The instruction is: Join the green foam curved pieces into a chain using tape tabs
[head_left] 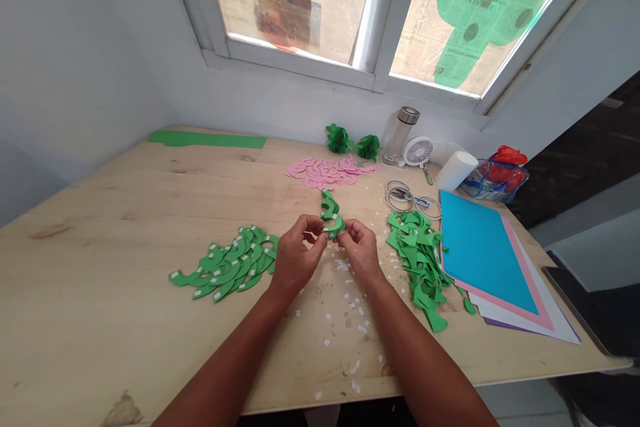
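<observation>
– Two bare forearms (230, 340) reach in over the near edge of the table (100, 280), so we're basically peering down past them. What are the hands doing?

– Both pinching, fingertips only. Left hand (299, 255) has thumb and fingers closed on the left side of a curved green piece (329, 204), and the right hand (361, 247) grips its near right side. It's about mid-table, between the two hands. Can't tell if it's fully off the wood.

– Single layer?

– Looks like several together tbh, but too small to swear to.

– So which step is this?

– My guess: lining up curves and sticking them at the little white squares (175, 275). Same squares dot the green pile (230, 267) just left of the left hand, so I'd say plenty left to do.

– And the stuff on the right?

– Green scraps (420, 260), offcuts by the look of them. Pink cut-outs (325, 172) sit farther back, and paper bits (343, 265) litter the near side.

– Next move?

– Calls for matched edges and a firm squeeze imo. Rush it and the layers could stick crooked.
</observation>
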A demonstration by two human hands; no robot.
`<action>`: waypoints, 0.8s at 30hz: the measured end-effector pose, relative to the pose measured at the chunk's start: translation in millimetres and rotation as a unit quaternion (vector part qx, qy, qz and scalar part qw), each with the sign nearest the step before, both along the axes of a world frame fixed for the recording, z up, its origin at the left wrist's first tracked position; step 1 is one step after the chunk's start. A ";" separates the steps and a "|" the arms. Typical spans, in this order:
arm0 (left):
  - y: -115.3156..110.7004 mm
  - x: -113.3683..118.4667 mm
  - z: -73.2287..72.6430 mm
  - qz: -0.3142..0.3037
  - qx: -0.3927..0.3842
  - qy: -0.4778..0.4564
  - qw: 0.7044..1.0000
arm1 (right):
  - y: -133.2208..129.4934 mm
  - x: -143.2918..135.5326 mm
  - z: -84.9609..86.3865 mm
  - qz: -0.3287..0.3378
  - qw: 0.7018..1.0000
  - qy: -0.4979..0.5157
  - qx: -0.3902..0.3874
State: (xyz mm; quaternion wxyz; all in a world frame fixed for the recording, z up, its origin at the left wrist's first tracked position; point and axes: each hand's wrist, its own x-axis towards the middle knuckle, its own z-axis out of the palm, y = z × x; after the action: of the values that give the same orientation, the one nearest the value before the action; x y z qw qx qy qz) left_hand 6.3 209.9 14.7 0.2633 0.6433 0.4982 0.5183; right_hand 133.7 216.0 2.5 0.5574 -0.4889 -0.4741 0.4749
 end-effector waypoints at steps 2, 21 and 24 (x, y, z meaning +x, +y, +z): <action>-0.7 -0.2 -0.2 0.040 -0.004 0.013 0.999 | 0.0 0.1 -1.0 -0.002 1.000 -0.012 0.001; 1.1 1.6 -7.0 -0.013 -0.004 0.041 0.999 | -3.5 1.5 -0.9 -0.027 0.981 -0.181 0.060; 0.9 2.1 -6.6 -0.011 -0.015 0.031 0.999 | -4.4 1.2 2.0 -0.022 0.979 -0.191 0.065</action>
State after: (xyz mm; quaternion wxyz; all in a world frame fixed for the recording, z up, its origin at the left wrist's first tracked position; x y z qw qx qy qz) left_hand 8.5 210.8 8.1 0.2632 0.6605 0.5068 0.4875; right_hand 134.9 211.5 4.5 0.4975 -0.5440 -0.5906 0.3283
